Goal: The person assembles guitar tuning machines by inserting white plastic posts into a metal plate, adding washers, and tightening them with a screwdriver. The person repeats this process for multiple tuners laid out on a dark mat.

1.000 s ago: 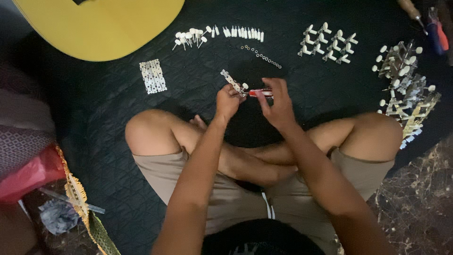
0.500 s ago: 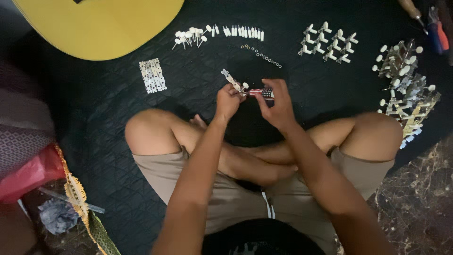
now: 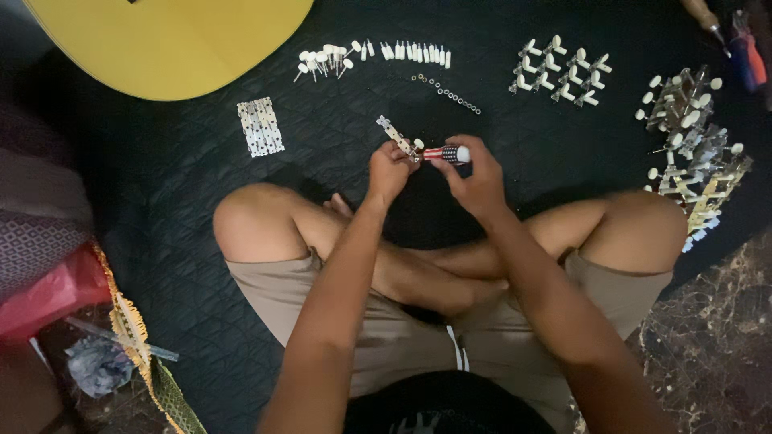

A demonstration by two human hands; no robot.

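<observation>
Head view: I see the left hand (image 3: 389,170) closed on the near end of a metal tuner strip (image 3: 396,137), and the right hand (image 3: 474,178) clamped on a short screwdriver (image 3: 447,153) with a striped handle. The two hands sit close together, just above the crossed legs, over the dark quilted mat (image 3: 177,201). The tuner strip extends from the left hand's fingertips, long axis diagonal, its free end pointing up and to the left. The screwdriver lies nearly horizontal, its white cap to the right and its tip pointing left at the strip's near end, beside a white tuner knob. Farther out on the mat lie a row of white pegs (image 3: 414,52), a line of small washers (image 3: 446,92) and a pile of tuner assemblies (image 3: 691,137).
</observation>
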